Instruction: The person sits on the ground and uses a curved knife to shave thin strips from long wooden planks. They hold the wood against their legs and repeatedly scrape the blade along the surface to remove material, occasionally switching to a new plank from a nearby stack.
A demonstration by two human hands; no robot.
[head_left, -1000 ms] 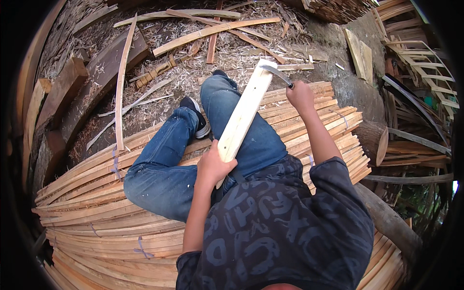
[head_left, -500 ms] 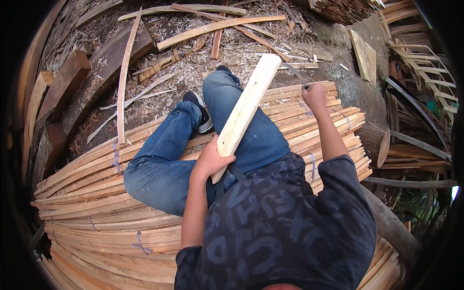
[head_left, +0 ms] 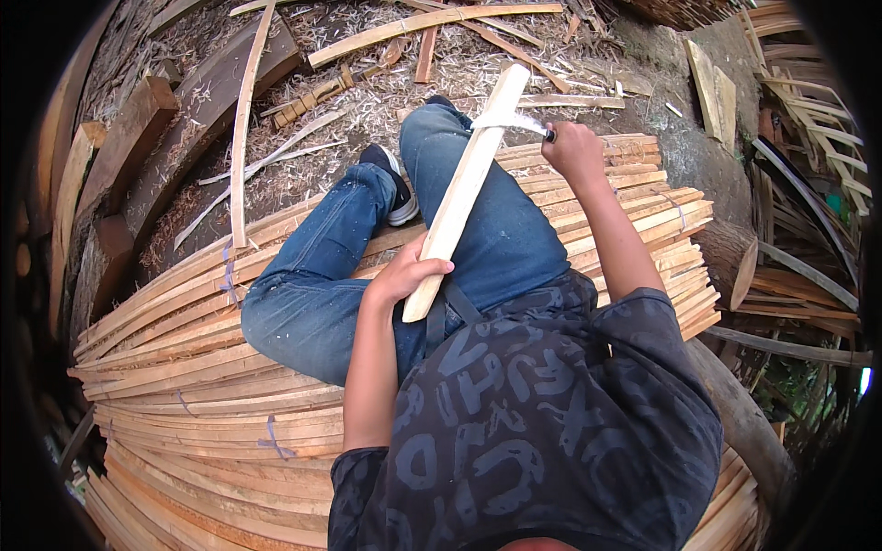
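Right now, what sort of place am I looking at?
Likely a rough woodworking yard: pale shavings litter the ground, tied slats lie in bundles, and thick beams lie off to the left.

The wooden piece [head_left: 466, 190] looks smooth and matt, the blurred blade [head_left: 525, 122] metallic.

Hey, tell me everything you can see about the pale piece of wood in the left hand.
The piece of wood is long, straight and pale yellow, with a lengthwise edge between two faces. It slants over the jeans, far end leaning right. The left hand grips it near its lower end, thumb across the top. Near the far end, the blurred bladed tool in the right hand crosses it; whether they touch is unclear.
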